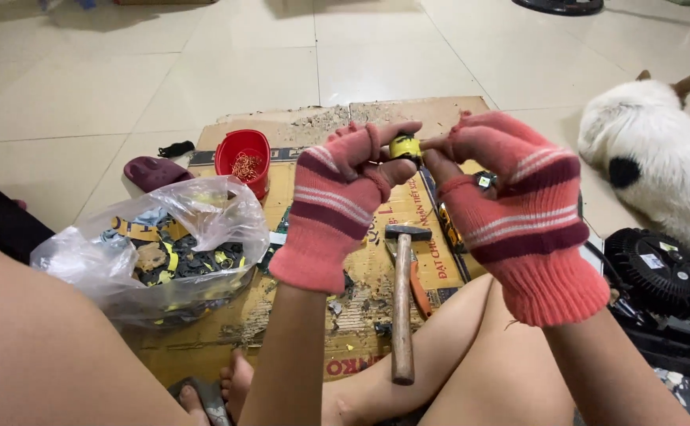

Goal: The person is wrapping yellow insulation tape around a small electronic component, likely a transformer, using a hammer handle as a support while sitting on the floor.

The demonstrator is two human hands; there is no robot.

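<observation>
Both gloved hands, left hand (337, 201) and right hand (518, 213), are pinching a small yellow part (405, 147), seemingly plastic. A clear bag (151, 244) of yellow-black pieces is lying left, on printed cardboard (376, 260).

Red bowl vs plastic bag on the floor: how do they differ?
The red bowl is rigid, opaque and open-topped; the plastic bag is soft, clear and crumpled. The bowl holds a small heap of thin reddish wire-like bits; the bag holds many black and yellow pieces. The bowl lies farther from the person, the bag beside their left leg. Both sit left of the hammer, neither touched by the hands.
</observation>
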